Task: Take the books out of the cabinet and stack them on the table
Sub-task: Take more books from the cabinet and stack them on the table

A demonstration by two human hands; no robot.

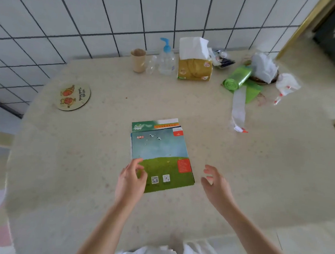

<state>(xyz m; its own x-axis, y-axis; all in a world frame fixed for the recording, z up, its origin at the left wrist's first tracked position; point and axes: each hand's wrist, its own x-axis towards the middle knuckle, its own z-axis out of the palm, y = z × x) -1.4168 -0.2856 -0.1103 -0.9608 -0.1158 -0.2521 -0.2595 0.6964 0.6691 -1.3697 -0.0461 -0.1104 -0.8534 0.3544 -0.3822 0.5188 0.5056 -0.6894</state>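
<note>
Top book corner tag: "2" (rest blurred).

Lower book mostly hidden under top book; near-left corner covered by left hand. Far-right clutter behind tissue pack too blurred to identify.

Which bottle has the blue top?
The bigger clear pump bottle, standing beside the tissue pack. The small clear bottle between it and the brown cup shows no blue at all.
</note>
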